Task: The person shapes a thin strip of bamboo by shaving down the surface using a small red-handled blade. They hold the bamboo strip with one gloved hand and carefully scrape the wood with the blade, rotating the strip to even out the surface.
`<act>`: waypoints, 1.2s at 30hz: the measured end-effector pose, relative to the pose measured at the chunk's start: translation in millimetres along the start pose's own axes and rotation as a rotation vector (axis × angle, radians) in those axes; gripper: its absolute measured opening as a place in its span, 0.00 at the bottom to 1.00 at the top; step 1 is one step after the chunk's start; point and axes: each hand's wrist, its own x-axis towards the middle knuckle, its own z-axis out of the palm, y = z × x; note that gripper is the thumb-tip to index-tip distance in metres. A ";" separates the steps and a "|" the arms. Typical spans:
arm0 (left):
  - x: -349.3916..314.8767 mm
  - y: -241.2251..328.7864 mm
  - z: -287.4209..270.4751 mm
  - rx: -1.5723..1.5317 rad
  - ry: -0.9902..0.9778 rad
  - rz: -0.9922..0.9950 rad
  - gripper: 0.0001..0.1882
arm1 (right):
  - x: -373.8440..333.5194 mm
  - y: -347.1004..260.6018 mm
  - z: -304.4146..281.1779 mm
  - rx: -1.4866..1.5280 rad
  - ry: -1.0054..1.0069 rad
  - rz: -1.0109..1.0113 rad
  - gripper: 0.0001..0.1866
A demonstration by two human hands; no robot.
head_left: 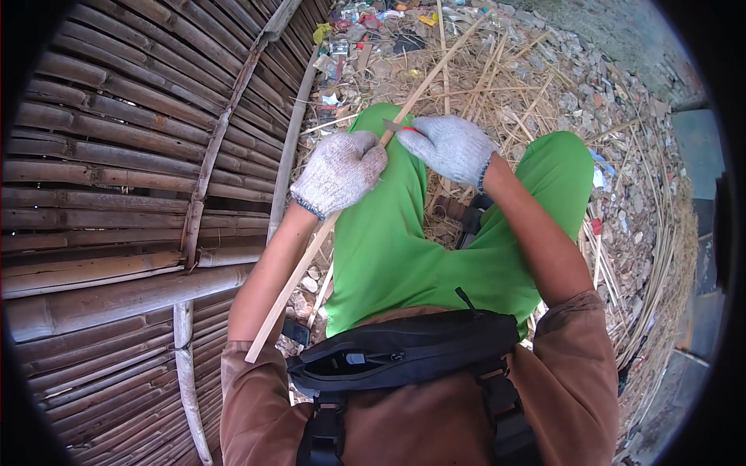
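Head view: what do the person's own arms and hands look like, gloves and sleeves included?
The left hand and right hand wear matching pale grey knitted gloves with dark hems at the wrists. The forearms are bare, and brown sleeves end near the elbows. No cables or markings show on either arm.

From close above the black waist bag (435,339), the head-worn fisheye faces steeply down and forward.

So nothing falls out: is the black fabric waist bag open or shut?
Open, at least partly: the black fabric waist bag gapes on its left side, showing its dark inside.
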 end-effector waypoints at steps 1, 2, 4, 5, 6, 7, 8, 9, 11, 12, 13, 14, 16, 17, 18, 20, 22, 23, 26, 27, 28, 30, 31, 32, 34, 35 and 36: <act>2.5 -1.4 1.7 0.109 0.036 0.090 0.16 | 1.0 2.3 1.4 0.007 0.009 -0.018 0.33; 3.4 -2.3 2.9 0.109 0.031 0.088 0.16 | 1.6 3.7 2.6 0.011 0.006 -0.015 0.33; 3.1 -2.0 4.9 0.223 0.090 0.199 0.17 | 0.4 1.8 1.3 0.008 0.012 0.012 0.33; 1.1 -1.4 5.7 0.222 0.083 0.198 0.17 | -0.3 -0.2 1.2 0.012 0.009 0.017 0.33; -1.5 0.0 6.0 0.245 0.108 0.224 0.17 | -0.3 -2.1 0.1 0.007 0.012 0.021 0.33; -4.4 0.9 6.2 0.268 0.134 0.250 0.17 | -0.8 -2.1 -0.2 0.003 0.015 0.024 0.34; -7.2 0.4 5.8 0.266 0.130 0.252 0.17 | 0.1 1.6 1.1 0.004 0.014 0.029 0.34; -10.9 -0.4 4.1 0.251 0.110 0.238 0.17 | 2.9 6.2 3.5 0.007 0.023 0.063 0.34; -20.8 1.9 0.0 0.240 0.084 0.221 0.17 | 4.3 13.5 8.1 0.013 0.032 0.101 0.34; -24.9 3.8 -2.0 0.238 0.083 0.221 0.17 | 4.3 14.7 7.9 0.017 0.031 0.085 0.35; -28.5 5.0 -3.8 0.208 0.074 0.201 0.17 | 3.9 15.0 8.3 0.021 0.029 0.069 0.35; -31.2 4.7 -4.4 0.178 0.065 0.181 0.17 | 2.9 14.3 9.3 0.019 0.027 0.070 0.35; -34.3 2.5 -7.3 0.183 0.067 0.178 0.17 | 3.0 7.7 7.9 0.011 0.009 0.084 0.36; -35.5 1.5 -8.4 0.189 0.065 0.176 0.17 | 3.4 6.4 7.9 0.008 0.009 0.080 0.36; -34.6 1.1 -9.2 0.188 0.068 0.175 0.17 | 3.1 5.6 8.4 0.007 0.009 0.041 0.35; -26.6 1.2 -10.4 0.251 0.095 0.235 0.17 | 2.1 4.7 9.3 0.004 0.008 -0.002 0.35; -12.7 -1.6 -5.4 0.260 0.124 0.243 0.17 | 2.1 3.6 8.3 0.008 0.008 -0.024 0.33; -9.5 -2.7 -3.9 0.271 0.145 0.254 0.16 | 3.0 1.7 7.5 0.004 0.007 -0.030 0.33; -8.2 -2.4 0.6 0.309 0.150 0.258 0.15 | 3.2 -0.2 6.4 0.017 -0.026 0.056 0.33; -10.8 -2.0 1.2 0.309 0.146 0.260 0.15 | 3.5 -1.2 7.9 0.016 -0.010 0.055 0.33; -14.4 -1.4 1.4 0.311 0.151 0.248 0.15 | 3.3 -1.4 8.8 0.015 0.005 0.054 0.33; -19.4 0.5 1.7 0.312 0.152 0.233 0.15 | 2.8 -0.2 9.8 0.016 0.012 0.049 0.33; -21.7 1.9 1.7 0.312 0.160 0.234 0.14 | 2.4 -0.5 10.4 0.015 0.017 0.039 0.33; -24.2 2.7 2.1 0.313 0.169 0.235 0.14 | 1.8 -1.1 10.3 0.018 0.014 0.040 0.33; -29.5 1.6 1.1 0.331 0.170 0.234 0.14 | 1.8 -5.0 6.1 0.009 -0.011 0.053 0.34; -33.1 0.7 0.3 0.351 0.171 0.235 0.13 | 3.9 -2.9 8.6 0.010 -0.013 0.052 0.34; -37.2 1.5 -1.7 0.354 0.169 0.238 0.13 | 6.6 0.7 10.5 0.010 -0.007 0.068 0.35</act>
